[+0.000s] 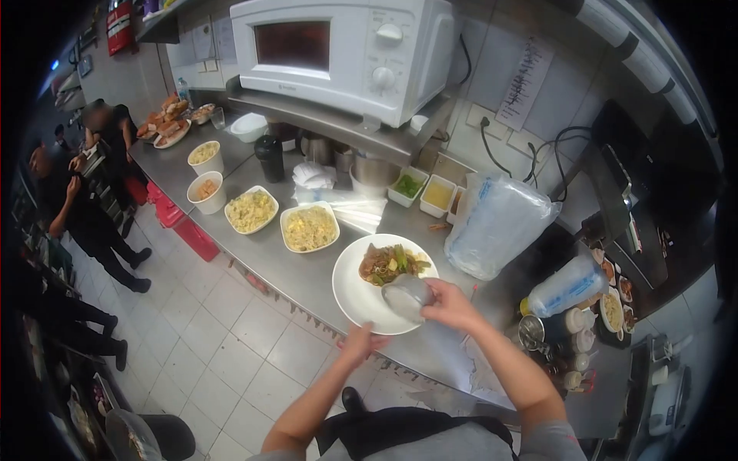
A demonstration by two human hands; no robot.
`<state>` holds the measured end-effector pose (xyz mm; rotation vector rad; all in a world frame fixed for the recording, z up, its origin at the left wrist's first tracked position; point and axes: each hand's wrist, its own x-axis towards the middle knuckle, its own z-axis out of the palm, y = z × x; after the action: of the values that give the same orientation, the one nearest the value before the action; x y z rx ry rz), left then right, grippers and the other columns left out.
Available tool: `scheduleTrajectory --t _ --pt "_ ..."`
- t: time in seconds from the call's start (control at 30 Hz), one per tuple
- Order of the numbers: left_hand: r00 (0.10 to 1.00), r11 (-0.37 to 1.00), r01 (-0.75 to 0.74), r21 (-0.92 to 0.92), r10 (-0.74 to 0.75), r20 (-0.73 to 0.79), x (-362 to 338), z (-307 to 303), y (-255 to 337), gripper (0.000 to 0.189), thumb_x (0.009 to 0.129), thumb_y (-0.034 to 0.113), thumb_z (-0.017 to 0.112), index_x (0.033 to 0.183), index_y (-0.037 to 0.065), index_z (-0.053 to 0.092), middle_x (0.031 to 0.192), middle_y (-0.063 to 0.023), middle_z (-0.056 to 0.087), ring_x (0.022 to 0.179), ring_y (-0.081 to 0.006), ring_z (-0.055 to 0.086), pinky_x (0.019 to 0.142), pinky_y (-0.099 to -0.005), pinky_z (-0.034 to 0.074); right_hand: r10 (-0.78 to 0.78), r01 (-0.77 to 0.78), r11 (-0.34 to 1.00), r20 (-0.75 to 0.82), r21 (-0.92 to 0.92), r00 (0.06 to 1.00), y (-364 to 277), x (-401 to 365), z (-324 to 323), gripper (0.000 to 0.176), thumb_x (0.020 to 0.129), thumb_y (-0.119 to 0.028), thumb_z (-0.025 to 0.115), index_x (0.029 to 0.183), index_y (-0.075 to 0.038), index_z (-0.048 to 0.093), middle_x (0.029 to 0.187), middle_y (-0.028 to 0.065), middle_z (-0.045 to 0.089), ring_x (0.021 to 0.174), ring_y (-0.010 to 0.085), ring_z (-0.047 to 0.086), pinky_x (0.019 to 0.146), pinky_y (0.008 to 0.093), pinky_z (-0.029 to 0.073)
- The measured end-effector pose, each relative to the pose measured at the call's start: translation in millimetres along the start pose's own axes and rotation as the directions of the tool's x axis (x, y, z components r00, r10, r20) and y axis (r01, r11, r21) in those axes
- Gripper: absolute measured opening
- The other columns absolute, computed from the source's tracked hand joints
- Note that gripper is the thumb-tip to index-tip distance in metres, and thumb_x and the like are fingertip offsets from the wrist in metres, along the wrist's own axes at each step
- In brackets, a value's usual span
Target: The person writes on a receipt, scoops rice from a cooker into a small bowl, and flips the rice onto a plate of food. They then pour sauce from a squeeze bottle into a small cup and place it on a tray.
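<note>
Fingers of the left hand (360,344) meet the near edge of a big white plate (346,288), though whether they pinch the rim or merely prop it from beneath I cannot tell. Just right of it, the right hand (447,305) grasps a small bowl (407,298), tilted low over the plate's right side. Beyond the bowl, on the far part of the plate, sits a mound of brown and green food (388,265). The step in hand looks like dishing up, with the bowl shaping or emptying onto the plate. The next move seems to call for a steady plate and a careful lift of the bowl, so the mound stays put. Past the plate, two square bowls of rice (310,227) stand on the steel counter (296,273) to the left, with a bundle of clear plastic (500,227) to the right and two small tubs (421,209) between. Farther back, a microwave (346,86) rests on a shelf; people in dark clothes (84,196) stand off to the left.
</note>
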<state>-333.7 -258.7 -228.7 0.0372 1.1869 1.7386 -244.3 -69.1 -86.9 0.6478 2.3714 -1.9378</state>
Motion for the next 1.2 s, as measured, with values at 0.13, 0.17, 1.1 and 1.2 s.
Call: scheduleTrajectory --t 0.13,0.17,1.1,1.2 --pt "0.996 0.987 -0.090 -0.132 0.087 -0.031 -0.5 27.1 -41.8 0.043 0.091 0.014 0.038 0.129 0.002 0.022 0.119 -0.0206 0.048 0.096 -0.0332 0.061 0.076 -0.0404 0.055 -0.409 0.390 0.446 0.204 -0.805 0.890 18.4 10.5 42.4 0.052 0.064 -0.007 0.061 0.115 0.000 0.050 0.104 0.0162 0.060 0.091 0.0362 0.060 0.067 0.0367 0.053" --pt "0.993 0.979 -0.110 -0.170 0.103 -0.051 -2.4 29.6 -41.8 0.043 0.091 0.012 0.038 0.130 0.003 0.022 0.120 -0.0199 0.046 0.096 -0.0320 0.060 0.077 -0.0394 0.054 -0.478 0.376 0.265 0.218 -0.888 0.851 35.9 10.6 54.3 0.050 0.067 -0.007 0.060 0.115 0.000 0.051 0.109 0.0163 0.058 0.097 0.0363 0.058 0.070 0.0368 0.053" --pt "0.732 -0.021 -0.586 0.810 0.415 0.540 -17.1 22.1 84.0 0.015 0.077 0.015 0.063 0.084 0.002 0.066 0.075 -0.0097 0.059 0.065 -0.0238 0.062 0.061 -0.0353 0.050 0.100 0.103 0.864 0.368 -0.494 0.924 -41.3 67.0 -51.1 0.027 0.076 -0.024 0.068 0.091 -0.002 0.063 0.078 0.0022 0.061 0.071 0.0095 0.053 0.065 0.0253 0.043" --pt "0.669 -0.198 -0.619 0.760 0.374 0.642 8.7 27.3 81.1 0.010 0.069 0.012 0.067 0.078 0.008 0.067 0.074 -0.0087 0.055 0.066 -0.0274 0.059 0.062 -0.0367 0.048 0.001 0.071 0.958 0.249 -0.278 0.968 -30.0 23.8 -60.1 0.030 0.077 -0.026 0.069 0.094 -0.002 0.063 0.080 0.0010 0.060 0.072 0.0087 0.052 0.066 0.0237 0.043"
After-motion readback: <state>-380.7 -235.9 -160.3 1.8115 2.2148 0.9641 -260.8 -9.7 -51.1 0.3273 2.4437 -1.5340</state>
